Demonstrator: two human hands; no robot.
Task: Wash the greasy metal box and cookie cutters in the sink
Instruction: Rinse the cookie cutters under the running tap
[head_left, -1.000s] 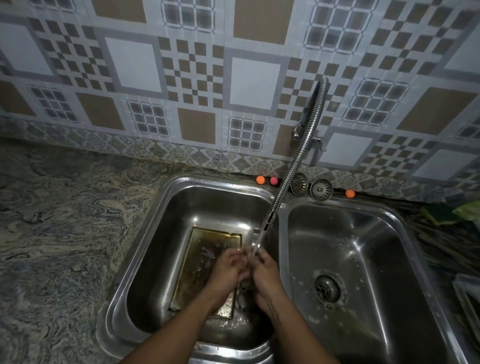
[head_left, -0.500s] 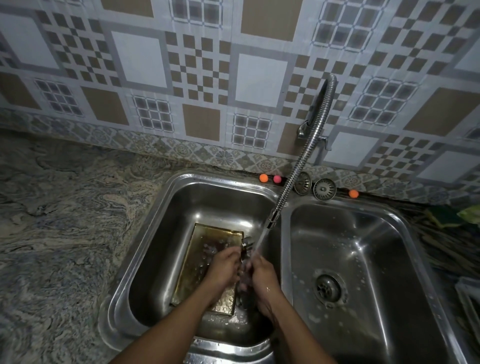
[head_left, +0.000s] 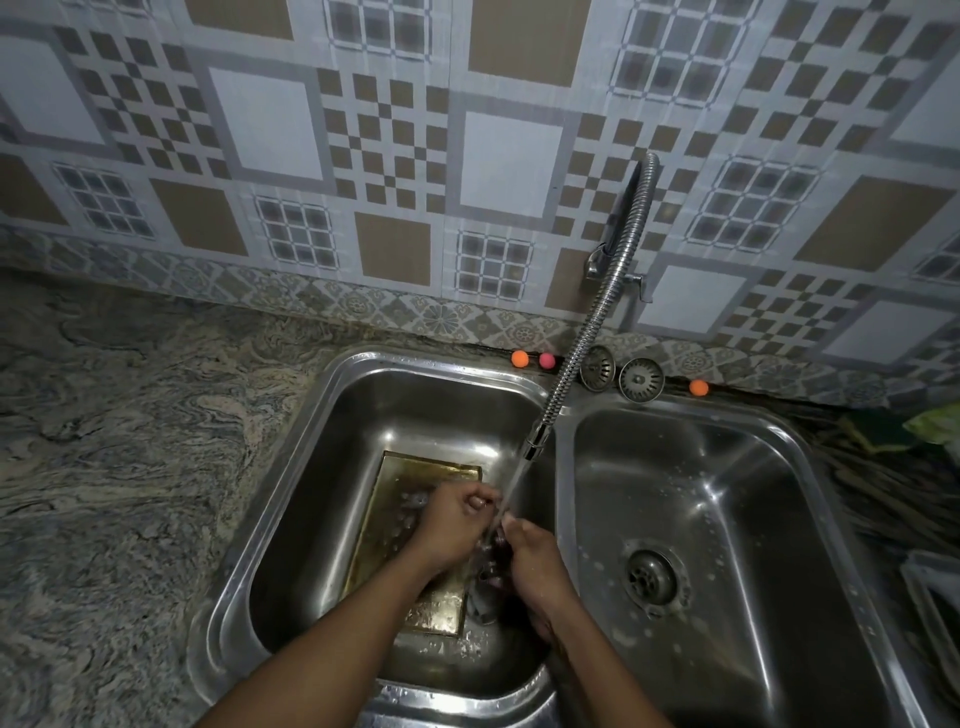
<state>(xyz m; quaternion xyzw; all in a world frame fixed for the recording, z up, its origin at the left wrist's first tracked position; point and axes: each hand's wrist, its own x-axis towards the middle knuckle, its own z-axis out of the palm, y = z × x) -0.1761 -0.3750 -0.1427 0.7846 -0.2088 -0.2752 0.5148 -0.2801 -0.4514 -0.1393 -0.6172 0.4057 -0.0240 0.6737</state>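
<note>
A shiny steel sink (head_left: 291, 519) with two bowls sat in a swirly grey stone counter (head_left: 119, 441). In the left bowl lay a flat, greasy, gold-brown metal box (head_left: 384, 525), wet and spotted with drops. Both bare hands were down in that bowl, above the right part of the box. The left hand (head_left: 452, 525) was curled into a loose fist, and the picture did not show clearly what was inside it. The right hand (head_left: 535, 561) was curled too, with its fingers around something small and dark (head_left: 493, 551); it was too dim to tell if that was a cookie cutter. A bendy silver tap hose (head_left: 587, 332) came down from the tiled wall (head_left: 270, 130), and a thin stream of water (head_left: 511, 488) ran between the two hands. On the back edge of the sink stood two round metal drain strainers (head_left: 641, 380), near two orange balls (head_left: 519, 358) and one pink ball (head_left: 546, 360). The right bowl had a round drain (head_left: 652, 578) and some small white drops of foam.
</note>
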